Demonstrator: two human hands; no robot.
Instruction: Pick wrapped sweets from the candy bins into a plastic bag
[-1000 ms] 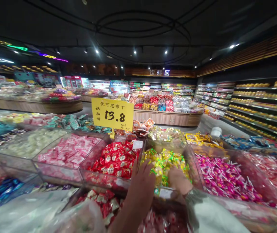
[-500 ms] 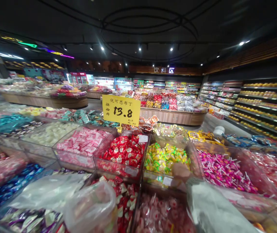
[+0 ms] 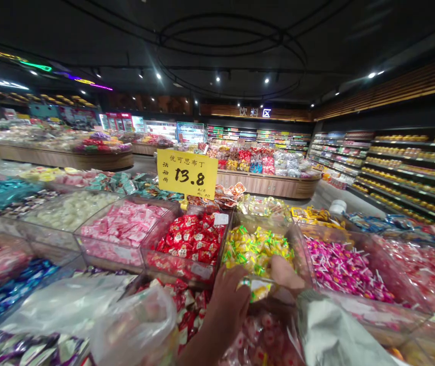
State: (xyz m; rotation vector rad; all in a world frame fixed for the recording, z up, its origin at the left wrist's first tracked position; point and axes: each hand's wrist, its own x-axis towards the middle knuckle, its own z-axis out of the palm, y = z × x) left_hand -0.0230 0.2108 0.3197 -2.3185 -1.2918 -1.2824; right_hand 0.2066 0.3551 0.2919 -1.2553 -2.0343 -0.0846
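Note:
A clear bin (image 3: 305, 256) holds wrapped candies (image 3: 259, 249) in yellow and green. My left hand (image 3: 230, 295) is at the bin's front left corner, its fingers curled over the front edge. At the right part of the same bin, my right hand (image 3: 286, 273) reaches in among the candies; its fingertips are hidden and blurred. A pale grey sleeve (image 3: 335, 325) covers my right forearm. Below both hands lie pink wrapped sweets (image 3: 265, 333). To the left stands a bin of red wrapped candies (image 3: 190, 239).
A yellow price sign (image 3: 187, 174) rises behind the bins. Purple lollipops (image 3: 347, 269) fill the bin on the right. A translucent plastic bag (image 3: 135, 323) sits at the front left. Farther back are another candy counter (image 3: 271, 184) and stocked shelves (image 3: 404, 173).
My left hand has come into view from below and now touches the front of the yellow candy bin. My right hand stays at that bin. The view has shifted slightly.

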